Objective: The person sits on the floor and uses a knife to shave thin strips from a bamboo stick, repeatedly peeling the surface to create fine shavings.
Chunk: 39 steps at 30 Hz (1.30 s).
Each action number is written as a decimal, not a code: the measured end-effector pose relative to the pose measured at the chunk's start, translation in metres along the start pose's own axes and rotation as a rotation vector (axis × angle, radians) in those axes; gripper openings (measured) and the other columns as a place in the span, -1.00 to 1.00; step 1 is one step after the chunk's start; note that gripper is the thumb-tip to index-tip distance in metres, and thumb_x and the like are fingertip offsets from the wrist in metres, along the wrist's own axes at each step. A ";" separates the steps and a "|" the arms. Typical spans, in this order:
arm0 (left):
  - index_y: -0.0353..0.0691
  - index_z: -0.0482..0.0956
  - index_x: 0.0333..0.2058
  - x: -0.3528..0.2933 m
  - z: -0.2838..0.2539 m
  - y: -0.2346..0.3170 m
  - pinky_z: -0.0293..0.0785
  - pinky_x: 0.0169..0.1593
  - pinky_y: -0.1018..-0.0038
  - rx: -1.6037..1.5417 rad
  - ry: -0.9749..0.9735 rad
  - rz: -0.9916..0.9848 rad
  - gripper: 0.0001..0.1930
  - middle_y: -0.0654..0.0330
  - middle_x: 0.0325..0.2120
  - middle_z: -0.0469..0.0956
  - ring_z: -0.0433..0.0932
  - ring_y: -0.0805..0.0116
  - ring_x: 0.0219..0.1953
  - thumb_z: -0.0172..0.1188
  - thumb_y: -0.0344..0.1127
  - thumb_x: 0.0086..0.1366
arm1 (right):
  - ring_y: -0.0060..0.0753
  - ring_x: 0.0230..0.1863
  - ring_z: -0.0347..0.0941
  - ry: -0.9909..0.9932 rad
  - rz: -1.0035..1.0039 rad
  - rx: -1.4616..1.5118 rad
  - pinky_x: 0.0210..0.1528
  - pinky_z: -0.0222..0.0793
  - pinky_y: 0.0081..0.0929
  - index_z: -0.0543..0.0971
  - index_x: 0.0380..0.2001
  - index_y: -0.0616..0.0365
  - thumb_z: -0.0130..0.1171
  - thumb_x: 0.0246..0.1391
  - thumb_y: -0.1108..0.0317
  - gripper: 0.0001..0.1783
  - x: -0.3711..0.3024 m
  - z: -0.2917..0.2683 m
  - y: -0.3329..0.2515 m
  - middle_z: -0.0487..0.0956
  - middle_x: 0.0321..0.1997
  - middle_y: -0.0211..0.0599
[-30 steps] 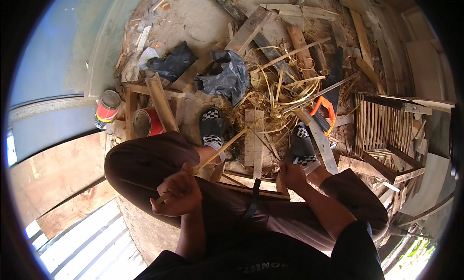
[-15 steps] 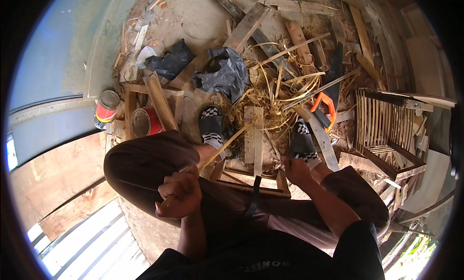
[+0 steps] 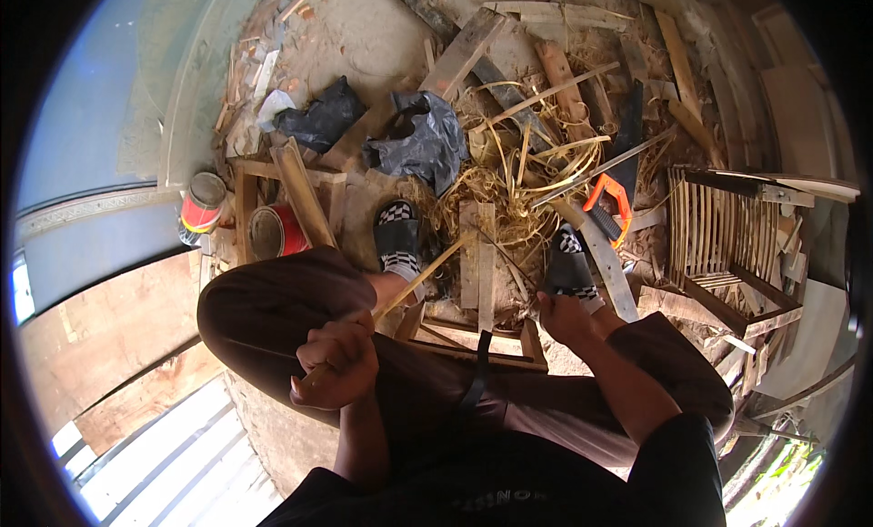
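My left hand (image 3: 336, 363) is closed in a fist around a thin, pale bamboo strip (image 3: 414, 283). The strip slants away from the fist, and its far end lies over an upright plank (image 3: 469, 254) between my feet. My right hand (image 3: 566, 320) is also closed, close to my right foot. From that fist a thin, dark, blade-like tool (image 3: 507, 259) seems to point toward the plank; its grip is hidden by my fingers. Below the plank, between my legs, stands a low wooden frame (image 3: 473, 352).
Curly shavings (image 3: 491, 186) heap beyond my feet. An orange-handled saw (image 3: 611, 210) lies at the right, near a slatted wooden rack (image 3: 723, 245). Black plastic bags (image 3: 418, 140) and a red paint can (image 3: 277, 230) are at the left. Loose boards (image 3: 468, 50) lie farther off.
My right hand has shifted slightly to the right, and the thin dark tool now shows more plainly beside the plank. My left hand and the bamboo strip have hardly moved.
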State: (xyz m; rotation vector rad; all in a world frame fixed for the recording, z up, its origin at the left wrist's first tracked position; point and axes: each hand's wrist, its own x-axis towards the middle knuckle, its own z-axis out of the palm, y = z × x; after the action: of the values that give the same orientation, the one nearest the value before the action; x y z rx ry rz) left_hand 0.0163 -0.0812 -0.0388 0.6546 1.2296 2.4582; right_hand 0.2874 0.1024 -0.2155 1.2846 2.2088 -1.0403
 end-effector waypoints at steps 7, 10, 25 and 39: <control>-0.13 0.05 -0.79 0.000 -0.005 0.004 -0.05 -0.46 0.35 0.010 -0.005 -0.025 -0.34 0.30 -0.84 -0.03 -0.11 0.45 -0.75 -0.13 0.28 0.26 | 0.33 -0.36 0.56 -0.052 -0.007 0.004 -0.21 0.48 0.13 0.67 -0.43 0.25 -0.06 0.33 -0.03 -0.43 -0.006 0.003 0.004 0.59 -0.48 0.23; -0.13 0.05 -0.79 0.000 -0.003 0.004 -0.04 -0.45 0.34 -0.015 0.002 -0.021 -0.34 0.30 -0.84 -0.02 -0.10 0.45 -0.75 -0.13 0.28 0.26 | 0.33 -0.35 0.56 0.012 -0.124 0.033 -0.24 0.48 0.14 0.67 -0.42 0.26 -0.05 0.33 -0.02 -0.44 -0.018 -0.003 -0.006 0.59 -0.47 0.24; -0.22 0.13 -0.79 -0.013 0.002 0.000 -0.06 -0.54 0.32 -0.053 0.006 -0.001 -0.32 0.21 -0.82 0.12 0.10 0.32 -0.76 -0.11 0.25 0.28 | 0.44 -0.34 0.53 0.023 -0.096 0.028 -0.16 0.49 0.16 0.64 -0.48 0.30 -0.02 0.30 -0.02 -0.43 0.000 -0.009 -0.030 0.56 -0.49 0.31; -0.22 0.11 -0.79 -0.016 0.000 0.004 -0.06 -0.52 0.31 0.012 -0.063 -0.018 -0.32 0.23 -0.82 0.04 0.03 0.35 -0.76 -0.10 0.24 0.29 | 0.38 -0.30 0.56 0.011 -0.034 0.017 -0.13 0.50 0.16 0.64 -0.40 0.28 -0.05 0.31 -0.03 -0.45 -0.011 -0.004 -0.034 0.60 -0.44 0.27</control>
State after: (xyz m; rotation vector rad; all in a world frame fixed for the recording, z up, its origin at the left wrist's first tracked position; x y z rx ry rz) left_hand 0.0293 -0.0912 -0.0397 0.7150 1.2221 2.3987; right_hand 0.2641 0.0885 -0.1919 1.2673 2.2424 -1.0698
